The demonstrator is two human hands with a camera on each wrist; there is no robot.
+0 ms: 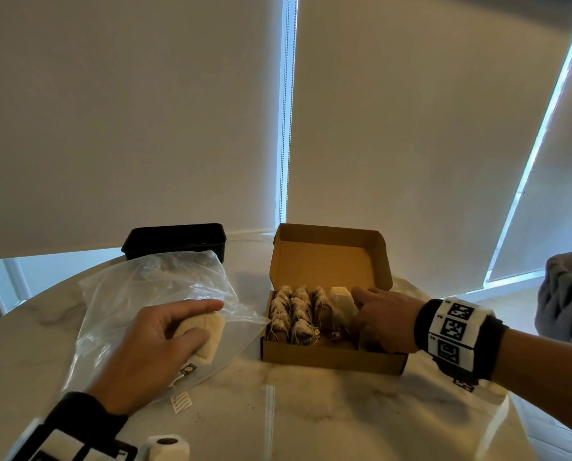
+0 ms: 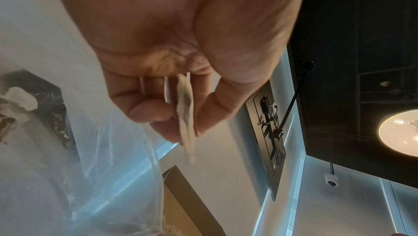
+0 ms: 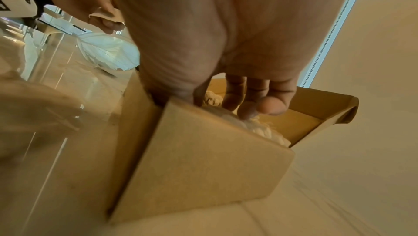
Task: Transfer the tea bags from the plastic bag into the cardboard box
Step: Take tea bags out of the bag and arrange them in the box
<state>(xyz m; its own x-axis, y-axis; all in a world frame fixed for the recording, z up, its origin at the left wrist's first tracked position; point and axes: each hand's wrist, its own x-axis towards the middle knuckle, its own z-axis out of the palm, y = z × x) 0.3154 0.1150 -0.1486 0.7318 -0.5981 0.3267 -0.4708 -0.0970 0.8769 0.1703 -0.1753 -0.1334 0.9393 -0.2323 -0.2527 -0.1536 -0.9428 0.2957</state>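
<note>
cardboard box (image 1: 331, 356) holding tea bags (image 1: 294, 314)

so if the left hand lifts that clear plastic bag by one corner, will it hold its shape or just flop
Probably flop: the plastic bag lies crumpled and creased on the table, so the film looks thin and limp. It likely weighs little, with few tea bags visible inside. The left hand already pinches a tea bag, which looks flat, soft and light.

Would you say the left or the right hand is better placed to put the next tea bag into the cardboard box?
Left, probably. The left hand already pinches a tea bag above the plastic bag, beside the cardboard box. The right hand is inside the box, fingers on bags already packed.
</note>
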